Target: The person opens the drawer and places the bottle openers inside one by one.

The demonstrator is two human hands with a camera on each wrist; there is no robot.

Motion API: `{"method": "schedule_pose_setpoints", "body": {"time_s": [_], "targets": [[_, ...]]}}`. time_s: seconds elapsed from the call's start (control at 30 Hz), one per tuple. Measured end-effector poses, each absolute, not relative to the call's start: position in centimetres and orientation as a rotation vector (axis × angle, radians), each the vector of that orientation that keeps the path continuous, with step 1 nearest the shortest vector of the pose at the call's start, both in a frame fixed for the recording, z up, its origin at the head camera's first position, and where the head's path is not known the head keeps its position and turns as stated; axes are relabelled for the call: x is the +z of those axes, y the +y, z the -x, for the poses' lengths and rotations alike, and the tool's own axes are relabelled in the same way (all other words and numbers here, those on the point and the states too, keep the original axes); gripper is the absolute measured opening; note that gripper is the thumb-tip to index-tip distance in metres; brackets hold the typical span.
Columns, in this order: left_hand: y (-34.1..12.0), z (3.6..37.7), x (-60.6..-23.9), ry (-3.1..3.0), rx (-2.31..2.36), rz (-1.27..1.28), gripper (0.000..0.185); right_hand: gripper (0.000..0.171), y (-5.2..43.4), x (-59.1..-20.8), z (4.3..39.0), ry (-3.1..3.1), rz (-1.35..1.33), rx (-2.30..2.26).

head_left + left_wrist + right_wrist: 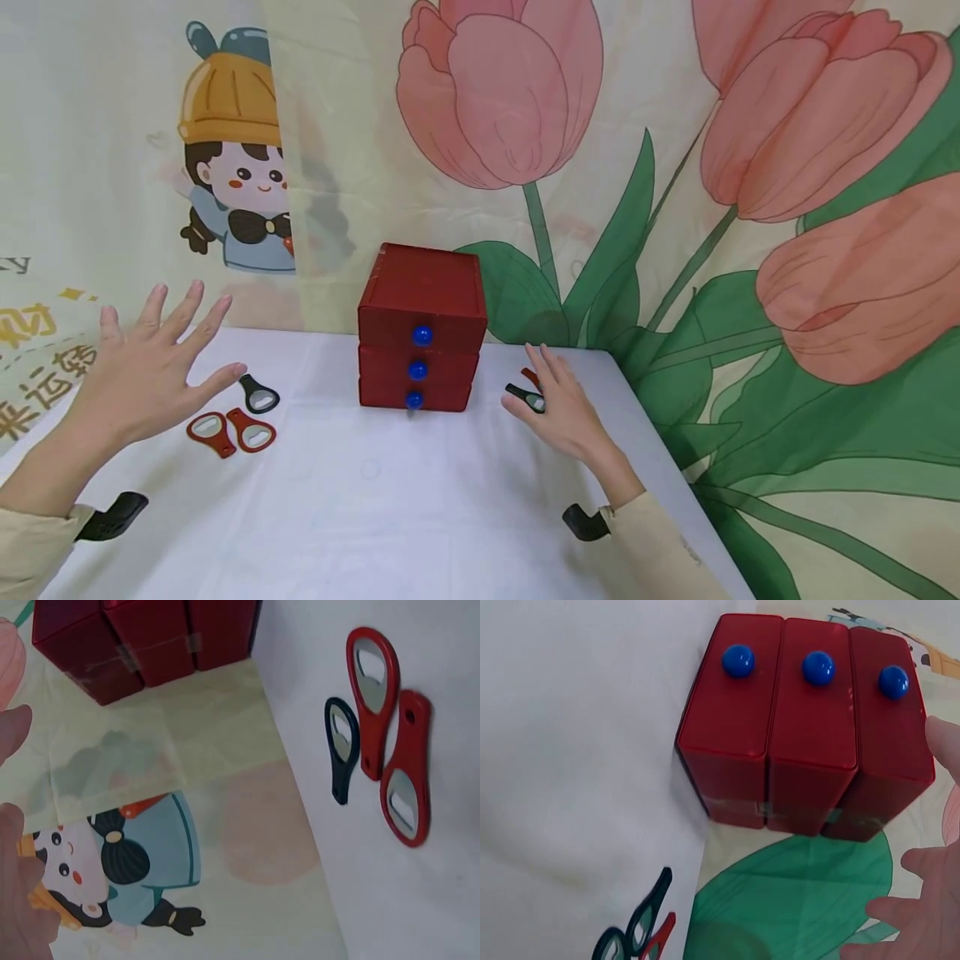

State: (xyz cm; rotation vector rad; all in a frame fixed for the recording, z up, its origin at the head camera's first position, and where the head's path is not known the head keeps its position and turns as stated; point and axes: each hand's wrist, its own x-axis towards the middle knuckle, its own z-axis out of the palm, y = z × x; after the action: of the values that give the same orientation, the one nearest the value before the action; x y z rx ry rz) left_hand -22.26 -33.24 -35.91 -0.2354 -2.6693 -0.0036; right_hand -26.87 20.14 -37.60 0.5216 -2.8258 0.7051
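My left hand [150,375] hovers with spread fingers at the left, holding nothing. Close to its thumb lie a black bottle opener [261,396] and two red bottle openers, one on the left [212,432] and one on the right [253,432]. At the middle back stands a red box of three stacked drawers [422,362], each front bearing a blue knob; all look pushed in. To its right my right hand [558,408] is held out, fingers extended and nothing in them. It partly covers another group of openers; the right wrist view shows dark ones [651,909] and a red one [660,937].
A white-covered table [360,517] carries everything. Behind it hangs a cloth [337,167] printed with tulips and a cartoon figure, close behind the drawer box. The table's right edge runs past my right forearm. A black wrist mount [112,517] sits by the left cuff.
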Motion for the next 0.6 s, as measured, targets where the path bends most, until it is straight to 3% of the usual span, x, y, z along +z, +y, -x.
{"method": "schedule_pose_setpoints", "body": {"time_s": [0.6], "targets": [[-28.6,24.9,-35.8,-2.752,-0.419,0.415,0.096,0.081,17.2,-37.6,27.1,-2.785,-0.562,0.895]]}}
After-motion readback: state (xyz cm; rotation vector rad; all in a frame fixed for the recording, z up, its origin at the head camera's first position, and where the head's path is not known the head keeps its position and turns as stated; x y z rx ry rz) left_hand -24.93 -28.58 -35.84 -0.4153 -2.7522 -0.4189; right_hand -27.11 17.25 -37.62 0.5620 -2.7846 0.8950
